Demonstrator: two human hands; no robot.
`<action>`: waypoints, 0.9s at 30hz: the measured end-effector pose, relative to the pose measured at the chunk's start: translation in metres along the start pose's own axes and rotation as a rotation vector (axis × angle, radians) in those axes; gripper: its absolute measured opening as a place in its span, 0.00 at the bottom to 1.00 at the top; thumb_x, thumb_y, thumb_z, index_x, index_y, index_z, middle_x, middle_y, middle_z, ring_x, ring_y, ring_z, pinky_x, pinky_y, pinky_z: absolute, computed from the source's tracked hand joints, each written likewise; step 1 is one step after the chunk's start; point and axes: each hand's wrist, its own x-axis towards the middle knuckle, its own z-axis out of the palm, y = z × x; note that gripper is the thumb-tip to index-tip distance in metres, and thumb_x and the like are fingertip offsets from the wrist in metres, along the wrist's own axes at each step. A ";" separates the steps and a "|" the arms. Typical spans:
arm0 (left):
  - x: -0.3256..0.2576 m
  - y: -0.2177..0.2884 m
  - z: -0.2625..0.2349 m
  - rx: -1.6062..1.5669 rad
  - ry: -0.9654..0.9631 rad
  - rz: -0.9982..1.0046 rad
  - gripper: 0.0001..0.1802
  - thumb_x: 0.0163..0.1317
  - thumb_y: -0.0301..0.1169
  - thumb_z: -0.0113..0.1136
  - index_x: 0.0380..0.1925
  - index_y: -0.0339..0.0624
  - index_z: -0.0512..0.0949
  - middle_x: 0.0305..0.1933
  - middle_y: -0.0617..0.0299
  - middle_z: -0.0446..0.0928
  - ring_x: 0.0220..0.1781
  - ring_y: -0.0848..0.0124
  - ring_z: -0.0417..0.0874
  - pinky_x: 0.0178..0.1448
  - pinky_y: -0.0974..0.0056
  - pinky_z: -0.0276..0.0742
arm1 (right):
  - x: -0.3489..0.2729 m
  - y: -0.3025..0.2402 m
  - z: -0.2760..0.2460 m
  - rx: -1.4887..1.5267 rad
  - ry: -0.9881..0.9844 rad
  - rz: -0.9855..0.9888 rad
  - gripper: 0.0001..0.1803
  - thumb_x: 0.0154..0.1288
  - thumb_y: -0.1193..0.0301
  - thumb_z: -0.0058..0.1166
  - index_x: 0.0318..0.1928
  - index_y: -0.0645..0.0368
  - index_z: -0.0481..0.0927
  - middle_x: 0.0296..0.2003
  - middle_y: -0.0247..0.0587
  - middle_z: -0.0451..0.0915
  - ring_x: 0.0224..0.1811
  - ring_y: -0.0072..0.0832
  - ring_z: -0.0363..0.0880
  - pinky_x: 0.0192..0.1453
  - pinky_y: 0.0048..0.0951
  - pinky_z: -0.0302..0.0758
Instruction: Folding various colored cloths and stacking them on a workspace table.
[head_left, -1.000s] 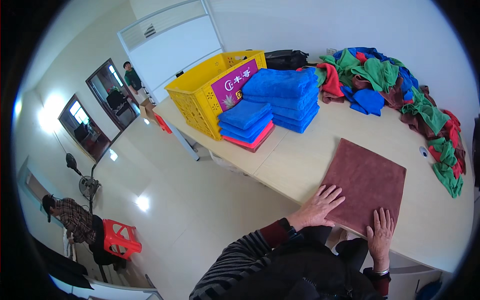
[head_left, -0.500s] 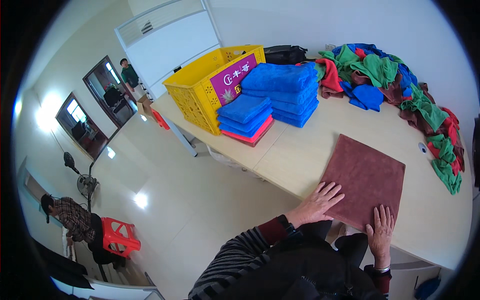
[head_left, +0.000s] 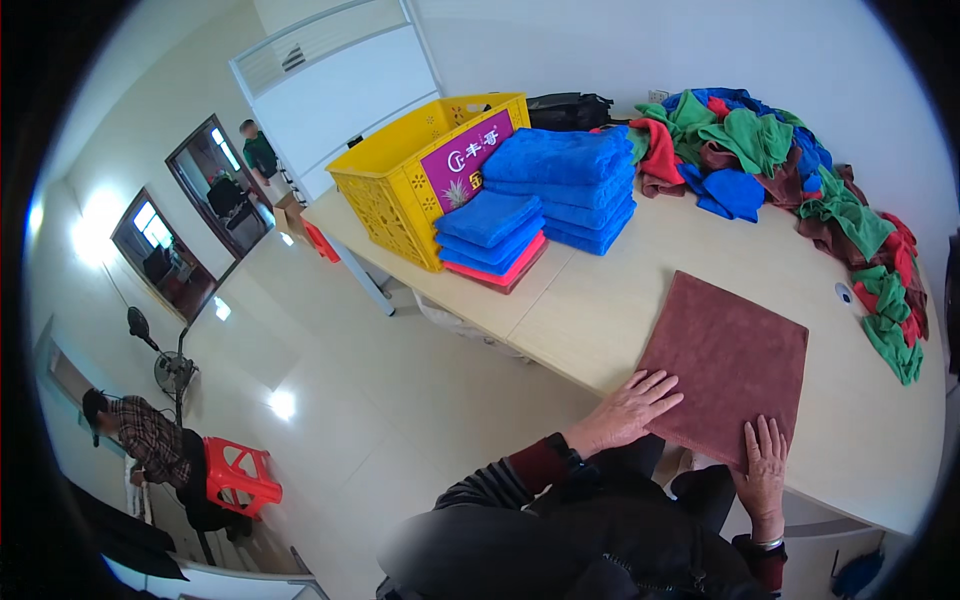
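Closest to me, both hands lie flat on the near edge of the brown cloth (head_left: 728, 368), and neither one is gripping anything: palms down, fingers spread and straight. My left hand (head_left: 628, 412) presses the near left corner, with its fingertips pointing up and to the right across the fabric. My right hand (head_left: 762, 462) rests on the near right part of the same edge, fingers pointing away from me.

What matters is how the cloth lies from those hands. It is spread flat as a rough square on the pale table (head_left: 610, 300), turned a little so that one corner points away to the left and another to the right. Nearly all of it stretches away from my palms toward the far side of the table, so the free far edge is opposite both hands. I see no strong long axis; it reads about as wide as deep. The left hand sits slightly farther up the cloth than the right.

Farther out on the left stand two stacks of folded blue cloths (head_left: 545, 195), the lower one on a pink piece, just beside a yellow crate (head_left: 420, 185). Farthest back, a loose heap of green, red and blue cloths (head_left: 770, 150) runs along the wall and down the right side.
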 end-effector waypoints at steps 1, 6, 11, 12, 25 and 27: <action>-0.002 0.000 0.001 -0.004 0.004 0.005 0.41 0.58 0.32 0.69 0.72 0.46 0.64 0.79 0.53 0.58 0.81 0.56 0.56 0.83 0.49 0.49 | -0.002 0.001 -0.001 -0.002 -0.008 -0.016 0.40 0.58 0.68 0.63 0.72 0.53 0.67 0.74 0.49 0.62 0.77 0.52 0.56 0.81 0.55 0.51; -0.010 -0.017 0.011 -0.022 0.096 0.043 0.32 0.59 0.27 0.62 0.67 0.44 0.71 0.75 0.51 0.66 0.78 0.56 0.63 0.82 0.51 0.54 | -0.008 0.001 -0.001 -0.011 -0.016 -0.036 0.36 0.61 0.73 0.58 0.71 0.53 0.69 0.73 0.49 0.63 0.77 0.52 0.57 0.81 0.54 0.51; -0.016 -0.020 0.009 -0.086 0.157 0.046 0.26 0.55 0.21 0.61 0.57 0.40 0.77 0.68 0.54 0.74 0.72 0.58 0.71 0.75 0.55 0.66 | -0.015 -0.006 -0.010 0.020 -0.050 -0.008 0.31 0.63 0.76 0.55 0.69 0.54 0.72 0.72 0.49 0.65 0.76 0.52 0.58 0.80 0.54 0.53; -0.018 -0.020 0.007 -0.109 0.175 0.037 0.24 0.54 0.20 0.60 0.54 0.40 0.79 0.65 0.54 0.76 0.69 0.58 0.74 0.73 0.55 0.68 | -0.016 -0.008 -0.011 0.035 -0.063 -0.007 0.31 0.63 0.75 0.55 0.68 0.55 0.73 0.71 0.48 0.66 0.76 0.51 0.59 0.80 0.53 0.53; -0.022 -0.014 -0.011 -0.307 0.223 -0.039 0.17 0.50 0.18 0.62 0.42 0.41 0.83 0.50 0.58 0.84 0.54 0.58 0.84 0.60 0.57 0.79 | -0.026 0.035 -0.020 0.318 0.102 0.005 0.25 0.51 0.90 0.54 0.51 0.60 0.84 0.59 0.48 0.80 0.67 0.49 0.75 0.71 0.45 0.73; -0.016 -0.011 -0.016 -0.344 0.213 -0.030 0.16 0.50 0.19 0.63 0.42 0.40 0.83 0.49 0.58 0.85 0.52 0.58 0.85 0.59 0.56 0.79 | -0.031 0.042 -0.017 0.327 0.126 0.027 0.24 0.51 0.90 0.54 0.49 0.61 0.84 0.58 0.48 0.81 0.66 0.48 0.75 0.70 0.44 0.73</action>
